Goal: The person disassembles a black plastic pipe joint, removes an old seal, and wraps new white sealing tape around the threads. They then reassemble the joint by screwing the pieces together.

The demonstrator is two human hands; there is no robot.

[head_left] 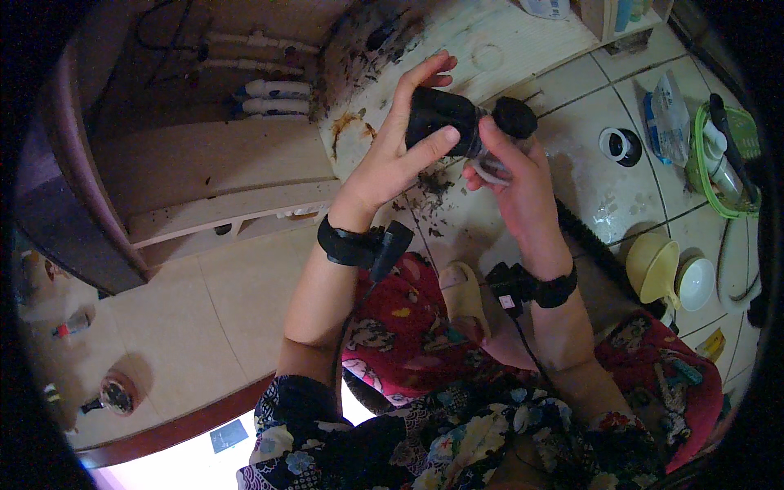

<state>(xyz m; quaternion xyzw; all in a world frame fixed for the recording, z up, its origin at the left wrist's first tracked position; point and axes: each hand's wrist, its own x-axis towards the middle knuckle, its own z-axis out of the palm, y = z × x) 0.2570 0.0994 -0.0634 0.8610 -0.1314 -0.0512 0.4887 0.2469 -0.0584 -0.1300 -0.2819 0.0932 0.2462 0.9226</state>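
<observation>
My left hand [377, 167] is closed round a black cylinder [433, 110], its thumb lying along the side. Against the cylinder's right end, my right hand [527, 180] grips a clear plastic fitting [492, 169] between thumb and fingers. A round black cap [514, 119] sticks out just above the right thumb. Both hands hold these pieces up in front of a stained pale board. Whether the cylinder and the fitting are joined cannot be made out. Each wrist wears a black strap with a small device and a cable.
An open cabinet [245, 167] with pipes stands at the left. Dark debris [437, 188] lies on the tiles below my hands. To the right are a black-and-white ring [625, 147], a plastic packet [667, 118], a green basket [701, 167], a yellow dipper [653, 265] and a white bowl [696, 284].
</observation>
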